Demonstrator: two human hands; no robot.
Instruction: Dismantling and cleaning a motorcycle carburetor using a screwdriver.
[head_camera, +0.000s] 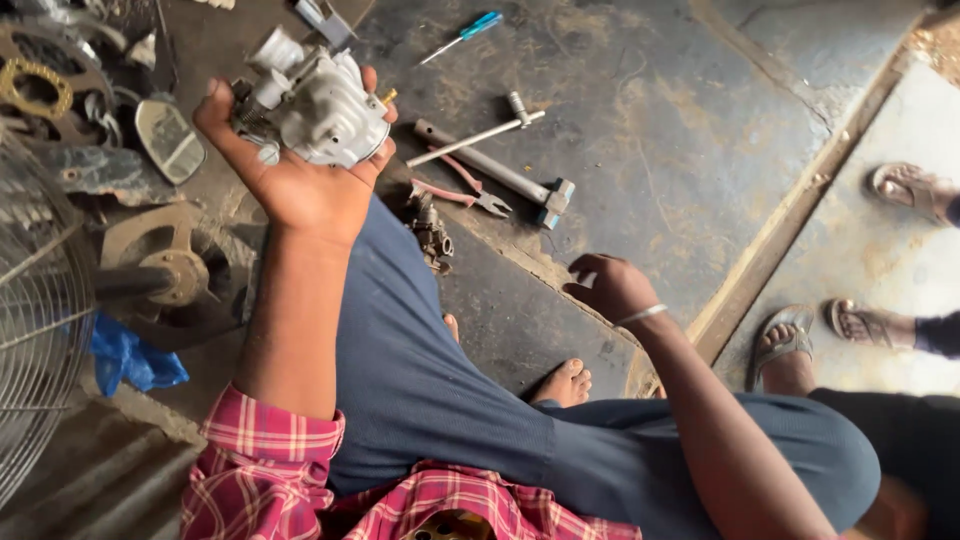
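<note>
My left hand (300, 180) grips a grey carburetor (320, 100) left of the pliers (462, 190); my right hand (612, 288) hangs loosely curled, empty.

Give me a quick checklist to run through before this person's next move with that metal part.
1. Left hand has a firm grip on the carburetor: ok, fingers wrap it from below.
2. Right hand free: ok, it holds nothing.
3. Tools near: ok, pliers, socket wrench and screwdriver lie on the floor.
4. Small engine part by the knee kept clear: cannot tell.
5. Bystanders' feet clear of the tools: ok.
</note>
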